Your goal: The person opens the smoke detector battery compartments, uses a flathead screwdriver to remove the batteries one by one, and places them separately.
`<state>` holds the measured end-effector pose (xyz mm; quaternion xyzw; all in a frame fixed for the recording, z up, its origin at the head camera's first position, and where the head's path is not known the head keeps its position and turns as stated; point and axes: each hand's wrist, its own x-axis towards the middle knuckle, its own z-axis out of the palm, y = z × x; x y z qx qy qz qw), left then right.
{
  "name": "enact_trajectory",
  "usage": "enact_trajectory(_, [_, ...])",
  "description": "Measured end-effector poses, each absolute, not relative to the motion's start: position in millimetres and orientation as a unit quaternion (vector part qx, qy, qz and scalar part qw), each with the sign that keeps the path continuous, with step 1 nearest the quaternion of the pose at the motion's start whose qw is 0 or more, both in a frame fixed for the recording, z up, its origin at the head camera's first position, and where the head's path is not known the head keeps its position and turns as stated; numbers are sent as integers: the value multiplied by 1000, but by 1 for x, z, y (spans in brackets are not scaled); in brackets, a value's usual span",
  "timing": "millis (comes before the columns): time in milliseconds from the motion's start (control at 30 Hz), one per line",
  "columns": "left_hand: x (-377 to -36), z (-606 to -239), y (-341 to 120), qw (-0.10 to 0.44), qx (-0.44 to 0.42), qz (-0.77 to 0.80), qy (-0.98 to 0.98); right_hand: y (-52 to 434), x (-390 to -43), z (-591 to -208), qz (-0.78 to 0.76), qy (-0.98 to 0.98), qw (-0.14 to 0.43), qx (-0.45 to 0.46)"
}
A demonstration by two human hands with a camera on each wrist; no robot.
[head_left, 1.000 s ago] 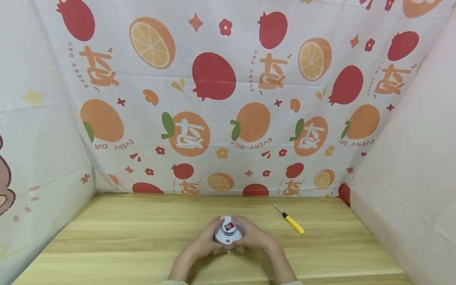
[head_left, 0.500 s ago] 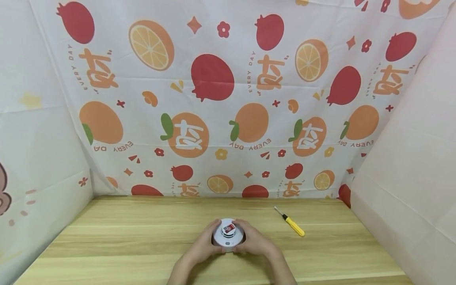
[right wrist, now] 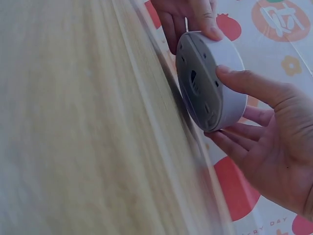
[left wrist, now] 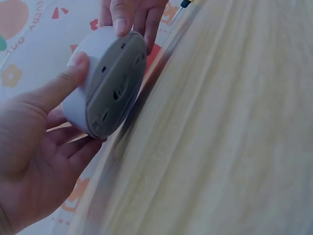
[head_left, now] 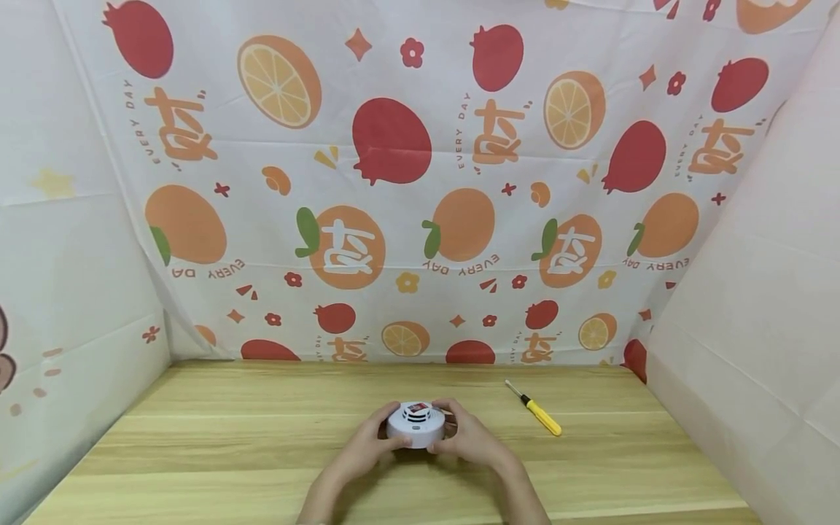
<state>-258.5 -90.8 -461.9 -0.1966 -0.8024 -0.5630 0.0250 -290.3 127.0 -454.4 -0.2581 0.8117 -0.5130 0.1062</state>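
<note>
- Head view: both hands meet over the wooden table (head_left: 197, 437), holding a round white smoke detector (head_left: 415, 424) just above the boards, its vented face with a red sticker turned up. The left hand (head_left: 357, 456) cups its left rim, the right hand (head_left: 475, 445) its right rim, fingers curled round on both sides. A yellow screwdriver (head_left: 539, 413) lies well apart to the right, near the fruit-print cloth (head_left: 394, 182).
- Left wrist view: the left hand (left wrist: 34, 147) has its thumb on the white rim of the detector (left wrist: 110, 83) and its fingers under the far edge; the grey base plate faces the table (a little clear of it, as far as I can tell).
- Right wrist view: the right hand (right wrist: 266, 147) mirrors that, thumb across the rim of the detector (right wrist: 210, 78).
- My judgement: for handling it well, keep even pressure from opposite rims and keep fingertips off the grey base.
</note>
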Motion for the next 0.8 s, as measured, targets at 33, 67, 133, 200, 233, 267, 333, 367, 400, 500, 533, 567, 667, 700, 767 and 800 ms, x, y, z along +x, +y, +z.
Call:
enact_trajectory(33, [-258,-461,-91,21,-192,-568,-800,127,-290,-454,-521,807,107,-257])
enact_trajectory(67, [-258,-459,-92,19,-187,-570,-800,127,-291,-454,-529,801,107,-259])
enact_trajectory(133, [-259,-458,-93,17,-179,-575,-798,126,-291,-453,-535,796,100,-263])
enact_trajectory(200, [-260,-457,-94,15,-170,-581,-796,126,-292,-453,-538,795,88,-268])
enact_trajectory(233, [-261,-457,-94,16,-167,-583,-795,126,-293,-453,-539,793,82,-270])
enact_trajectory(267, [-262,-457,-95,19,-164,-582,-796,126,-293,-453,-542,791,76,-274])
enact_trajectory(333, [-263,-457,-94,22,-158,-588,-793,125,-294,-453,-543,791,61,-274])
enact_trajectory(367, [-264,-457,-94,25,-153,-593,-790,125,-294,-453,-545,790,55,-274])
enact_trajectory(400, [-265,-456,-93,29,-149,-596,-788,124,-294,-453,-546,790,47,-275])
enact_trajectory(500, [-265,-454,-92,39,-132,-609,-781,122,-288,-443,-549,789,25,-275])
enact_trajectory(533, [-265,-453,-92,43,-128,-612,-779,120,-285,-438,-551,788,20,-273])
enact_trajectory(567, [-265,-453,-92,47,-125,-611,-780,119,-282,-433,-551,789,15,-272])
enact_trajectory(667, [-267,-452,-93,50,-122,-615,-778,116,-273,-418,-547,794,2,-263])
enact_trajectory(700, [-267,-452,-94,46,-121,-620,-774,115,-272,-418,-546,797,-2,-258])
enact_trajectory(767, [-268,-452,-95,39,-121,-633,-764,113,-272,-416,-541,803,-11,-250])
enact_trajectory(800, [-268,-452,-95,35,-121,-640,-758,113,-271,-416,-539,805,-15,-246])
